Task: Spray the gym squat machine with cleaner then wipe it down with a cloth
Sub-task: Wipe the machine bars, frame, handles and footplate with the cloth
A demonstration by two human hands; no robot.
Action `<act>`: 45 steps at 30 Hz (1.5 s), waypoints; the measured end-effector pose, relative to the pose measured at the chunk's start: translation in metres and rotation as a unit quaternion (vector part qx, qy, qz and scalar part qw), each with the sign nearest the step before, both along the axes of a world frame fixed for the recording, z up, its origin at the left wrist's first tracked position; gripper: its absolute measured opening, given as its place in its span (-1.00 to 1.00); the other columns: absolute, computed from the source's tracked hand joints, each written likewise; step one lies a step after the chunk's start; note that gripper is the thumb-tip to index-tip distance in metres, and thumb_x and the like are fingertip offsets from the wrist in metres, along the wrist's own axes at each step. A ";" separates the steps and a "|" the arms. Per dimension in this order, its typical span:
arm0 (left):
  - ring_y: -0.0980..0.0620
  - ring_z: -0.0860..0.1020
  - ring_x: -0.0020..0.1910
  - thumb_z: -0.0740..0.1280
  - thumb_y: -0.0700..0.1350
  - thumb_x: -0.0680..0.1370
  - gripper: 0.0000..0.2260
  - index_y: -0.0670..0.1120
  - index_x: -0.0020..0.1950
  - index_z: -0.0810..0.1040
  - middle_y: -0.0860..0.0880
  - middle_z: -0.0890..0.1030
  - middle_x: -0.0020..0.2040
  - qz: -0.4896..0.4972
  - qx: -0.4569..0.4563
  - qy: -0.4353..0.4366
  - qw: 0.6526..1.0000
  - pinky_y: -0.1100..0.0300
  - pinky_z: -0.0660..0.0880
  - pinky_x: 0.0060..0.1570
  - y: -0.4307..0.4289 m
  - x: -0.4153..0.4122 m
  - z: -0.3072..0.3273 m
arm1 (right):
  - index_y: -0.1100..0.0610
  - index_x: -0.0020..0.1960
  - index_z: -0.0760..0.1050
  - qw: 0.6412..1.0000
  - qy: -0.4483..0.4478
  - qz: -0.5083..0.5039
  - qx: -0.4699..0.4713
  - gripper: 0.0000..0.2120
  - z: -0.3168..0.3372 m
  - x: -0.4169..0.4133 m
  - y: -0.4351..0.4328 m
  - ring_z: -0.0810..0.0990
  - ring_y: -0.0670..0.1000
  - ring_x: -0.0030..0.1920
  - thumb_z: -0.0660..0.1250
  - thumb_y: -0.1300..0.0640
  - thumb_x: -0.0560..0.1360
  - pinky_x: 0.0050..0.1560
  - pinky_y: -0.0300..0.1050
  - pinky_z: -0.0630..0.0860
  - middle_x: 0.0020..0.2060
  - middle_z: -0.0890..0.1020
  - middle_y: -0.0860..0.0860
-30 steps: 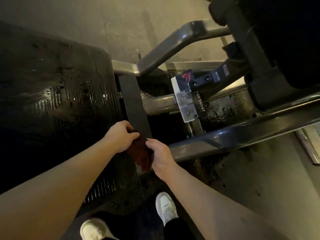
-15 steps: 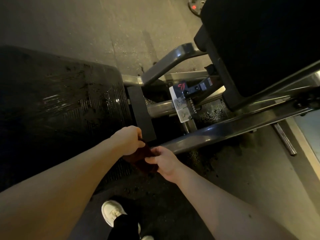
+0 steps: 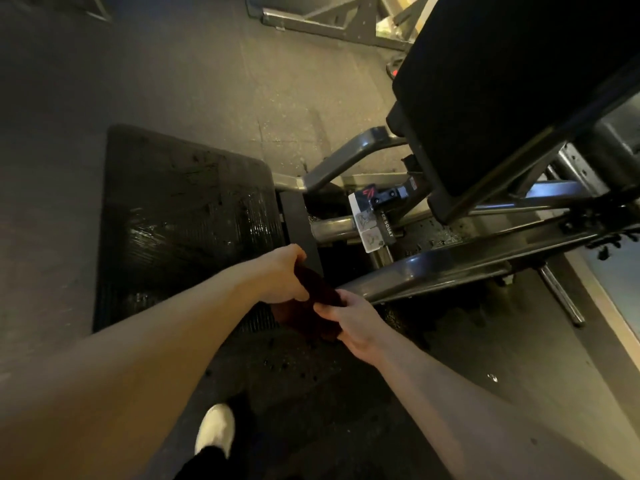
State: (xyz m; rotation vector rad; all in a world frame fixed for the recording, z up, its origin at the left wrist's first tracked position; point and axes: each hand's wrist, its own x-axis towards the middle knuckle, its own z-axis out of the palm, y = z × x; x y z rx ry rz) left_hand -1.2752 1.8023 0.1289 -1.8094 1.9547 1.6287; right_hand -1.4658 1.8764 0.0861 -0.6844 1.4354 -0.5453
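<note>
View from a head-worn camera, looking down past two bare forearms at a gym squat machine [image 3: 450, 265] in dim, yellowish light. Both hands met in the middle of the picture and were clamped on a dark reddish-brown cloth [image 3: 322, 289]. The left hand [image 3: 280, 275] had its fingers curled over the upper end of the cloth. The right hand [image 3: 353, 320], just below and beside it, pinched the lower end between thumb and fingers. The cloth was bunched between them, held in the air over the near right corner of the machine's footplate [image 3: 180, 216] and close to a slanted grey metal frame bar [image 3: 415, 271].

The footplate was a large, black, ribbed slab lying to the left, and patches of its surface glistened with wet-looking streaks. To the right of it, grey steel tubes joined at a small white label plate [image 3: 367, 226] with lettering that read in part "SQUAT". Above that, a broad black back pad [image 3: 502, 81] filled the upper right corner, tilted on its metal supports.

The speckled rubber floor [image 3: 207, 81] stretched away behind the machine, with the steel base of another piece of equipment [image 3: 329, 22] at the top edge. At the bottom, between the forearms, one white shoe [image 3: 214, 429] stood on the floor below a dark trouser leg.
</note>
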 end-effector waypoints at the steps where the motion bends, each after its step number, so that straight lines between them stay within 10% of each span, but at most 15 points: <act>1: -0.05 0.53 0.23 0.51 -0.16 0.53 -0.24 0.06 0.62 0.19 -0.04 0.44 0.39 0.004 0.003 0.010 1.000 0.02 0.59 0.19 0.006 0.004 0.006 | 0.07 0.25 0.60 1.000 -0.013 -0.011 0.004 -0.72 0.010 0.001 0.006 0.64 0.12 0.26 0.43 0.20 0.55 0.43 0.26 0.43 0.12 0.73 0.05; 24: 0.06 0.53 0.14 0.49 -0.16 0.56 -0.51 -0.02 0.47 0.47 0.05 0.54 0.24 -0.099 -0.221 0.151 0.958 0.32 0.50 -0.09 0.021 0.013 0.273 | 0.17 0.50 0.41 0.979 -0.129 -0.114 -0.113 -0.59 0.301 0.017 0.061 0.58 0.25 0.35 0.26 0.16 0.65 0.41 0.23 0.45 0.33 0.61 0.22; 28: 0.01 0.63 0.14 0.51 -0.15 0.54 -0.63 0.11 0.30 0.57 0.00 0.64 0.21 -0.103 -0.236 0.182 0.949 0.05 0.62 0.18 0.014 -0.001 0.305 | 0.19 0.50 0.39 0.955 -0.202 -0.166 -0.139 -0.61 0.342 0.015 0.067 0.58 0.25 0.35 0.16 0.17 0.69 0.37 0.23 0.46 0.34 0.60 0.23; 37: 0.11 0.59 0.12 0.48 -0.20 0.55 -0.55 0.05 0.41 0.51 0.04 0.57 0.20 -0.116 -0.302 0.253 0.912 0.37 0.57 -0.04 0.002 -0.032 0.381 | 0.22 0.47 0.39 0.916 -0.220 -0.242 -0.230 -0.61 0.411 0.004 0.064 0.63 0.28 0.28 0.19 0.11 0.69 0.37 0.25 0.45 0.30 0.61 0.28; 45: 0.01 0.61 0.10 0.44 -0.05 0.60 -0.64 -0.08 0.38 0.52 0.00 0.62 0.14 -0.005 -0.330 0.259 0.908 0.10 0.57 0.13 -0.022 -0.061 0.400 | 0.36 0.44 0.41 0.824 -0.259 -0.385 -0.326 -0.60 0.458 -0.015 0.039 0.57 0.24 0.34 0.16 0.28 0.63 0.29 0.04 0.56 0.31 0.50 0.44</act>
